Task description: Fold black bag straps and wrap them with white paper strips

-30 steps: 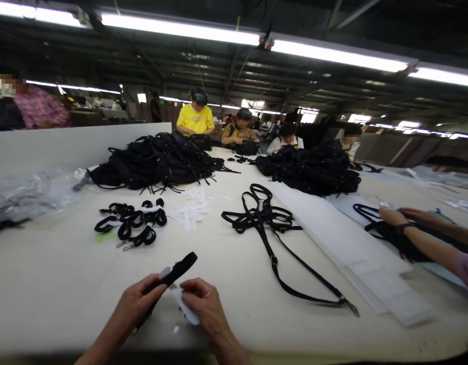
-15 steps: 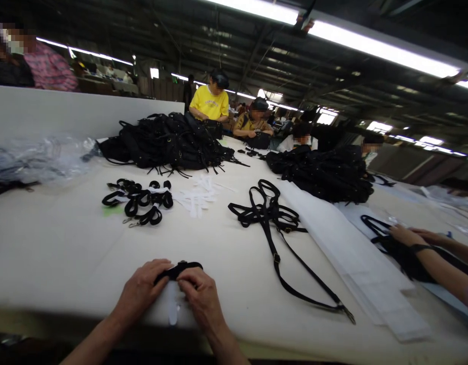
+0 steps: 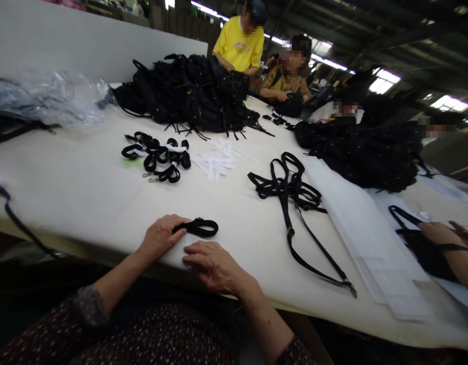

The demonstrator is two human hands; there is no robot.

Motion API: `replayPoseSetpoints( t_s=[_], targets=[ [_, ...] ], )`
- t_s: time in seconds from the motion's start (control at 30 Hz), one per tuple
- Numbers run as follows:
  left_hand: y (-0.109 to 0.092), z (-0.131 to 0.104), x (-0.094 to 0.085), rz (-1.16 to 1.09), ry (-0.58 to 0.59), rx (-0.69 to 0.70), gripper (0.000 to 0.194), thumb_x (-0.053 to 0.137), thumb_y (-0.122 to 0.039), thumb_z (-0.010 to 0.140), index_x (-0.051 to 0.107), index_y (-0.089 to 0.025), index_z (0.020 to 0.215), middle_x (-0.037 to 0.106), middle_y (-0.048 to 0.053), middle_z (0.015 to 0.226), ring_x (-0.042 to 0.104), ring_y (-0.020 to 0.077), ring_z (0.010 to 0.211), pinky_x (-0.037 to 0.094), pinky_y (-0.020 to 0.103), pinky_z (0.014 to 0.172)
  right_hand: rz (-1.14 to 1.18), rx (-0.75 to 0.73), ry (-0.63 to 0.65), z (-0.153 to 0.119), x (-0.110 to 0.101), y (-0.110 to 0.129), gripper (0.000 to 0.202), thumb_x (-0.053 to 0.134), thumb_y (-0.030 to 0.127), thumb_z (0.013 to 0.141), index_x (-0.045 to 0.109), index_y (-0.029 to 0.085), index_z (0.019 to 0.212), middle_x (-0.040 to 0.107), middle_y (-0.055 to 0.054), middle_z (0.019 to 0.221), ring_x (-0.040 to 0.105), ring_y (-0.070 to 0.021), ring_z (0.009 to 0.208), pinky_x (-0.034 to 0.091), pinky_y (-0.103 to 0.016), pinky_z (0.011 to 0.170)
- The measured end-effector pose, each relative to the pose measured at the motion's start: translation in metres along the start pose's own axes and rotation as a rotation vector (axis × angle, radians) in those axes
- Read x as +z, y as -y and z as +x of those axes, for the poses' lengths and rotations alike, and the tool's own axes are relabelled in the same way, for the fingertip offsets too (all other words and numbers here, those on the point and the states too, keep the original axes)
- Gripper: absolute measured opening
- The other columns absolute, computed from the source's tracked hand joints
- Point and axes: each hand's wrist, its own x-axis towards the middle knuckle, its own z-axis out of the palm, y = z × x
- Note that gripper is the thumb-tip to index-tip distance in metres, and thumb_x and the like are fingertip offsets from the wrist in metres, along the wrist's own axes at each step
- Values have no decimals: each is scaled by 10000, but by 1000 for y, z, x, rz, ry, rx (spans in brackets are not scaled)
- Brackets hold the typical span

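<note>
while two hands work at the worktop (image 3: 85, 203) edge, the left hand (image 3: 160, 236) keeps its grip clenched on one folded black strap (image 3: 198, 227), whose long axis runs left to right, loop end pointing right; the right hand (image 3: 213, 264) lies flat, grip released, just beside it.

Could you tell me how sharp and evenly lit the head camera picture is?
Head view: the left hand on the folded black strap and the right hand are fairly sharp; the table edges bow and smear from wide-angle distortion; the skylights blow out; below the table is dark.
</note>
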Motion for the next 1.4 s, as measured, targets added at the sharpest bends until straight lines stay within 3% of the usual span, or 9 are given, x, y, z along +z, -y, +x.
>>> replayPoseSetpoints(
  t_s=[0.27,0.4,0.53,0.6,0.77,0.93,1.03,1.23,1.4],
  targets=[
    [0,-1,0,-24,-5,-7,286,535,-242,896,672,-266,1145,705,11,1162,598,209,1076,454,357,992,25,120,-258,4,37,-13,233,558,170,932,710,262,1083,726,-41,1144,618,-188,1114,423,-367,999],
    [-1,-2,1,-42,-13,-26,299,532,-268,892,679,-295,1150,733,-1,1104,620,211,1037,483,359,940,122,292,-351,19,33,-5,305,509,161,949,698,293,1150,733,-9,1095,625,-174,1019,477,-309,919],
    [1,-1,3,-63,-18,-35,302,528,-327,901,679,-315,1163,735,-7,1124,631,215,1049,490,363,941,145,394,-447,37,21,1,344,512,150,926,706,332,1145,727,10,1091,606,-195,1039,472,-346,947],
    [3,-1,5,-68,-22,-40,317,532,-338,898,668,-310,1183,727,3,1149,632,222,1058,491,370,949,257,422,-511,45,16,0,300,514,200,927,722,320,1108,723,8,1058,621,-190,987,498,-350,917],
    [6,0,10,-57,-24,-116,390,538,-336,877,612,-312,1259,717,30,1087,655,235,997,510,381,910,754,548,-569,60,10,-10,348,495,282,881,655,241,1188,678,-4,926,592,-113,652,533,-233,544],
    [7,1,12,-83,-21,-129,457,545,-316,861,553,-308,1318,703,33,1140,649,233,1058,492,391,969,956,576,-568,69,10,-21,486,574,247,775,586,208,1259,621,20,832,579,-94,644,531,-184,503],
    [7,1,11,-113,-17,-119,456,545,-314,863,542,-299,1319,700,37,1171,646,233,1082,489,397,985,988,585,-628,72,11,-22,548,609,212,734,561,198,1279,639,11,884,575,-76,618,515,-166,493],
    [7,1,10,-129,-15,-110,432,548,-330,862,554,-317,1294,712,20,1159,659,227,1078,506,376,961,892,584,-684,71,14,-23,682,619,171,699,478,279,1357,618,-52,1256,572,-32,553,532,-196,518],
    [8,0,11,-107,-23,-108,416,552,-350,865,554,-312,1279,710,22,1164,657,228,1067,504,377,960,865,522,-602,72,14,-24,703,590,145,680,492,294,1361,637,-33,1225,600,-69,649,522,-188,526]
  ],
)
